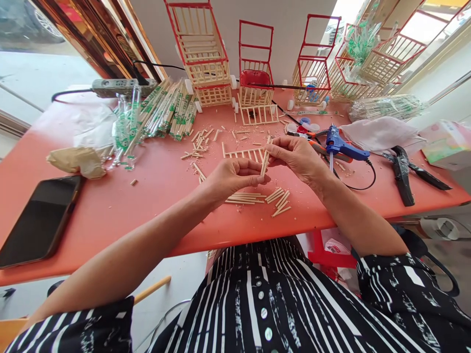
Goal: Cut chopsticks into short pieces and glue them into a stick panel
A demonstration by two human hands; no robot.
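Both of my hands meet above the middle of the red table [154,186]. My left hand [231,177] and my right hand [296,158] pinch the same few short wooden sticks [264,163], held upright between the fingertips. Just behind them lies a small ladder-like stick panel [245,154]. Cut stick pieces [280,200] and longer sticks [245,198] lie on the table under my hands.
A blue glue gun [340,146] and black pliers [402,172] lie to the right. Wrapped chopsticks [162,113] are piled at the back left, a phone [42,218] at the near left. Red-framed stick carts [206,54] stand along the back.
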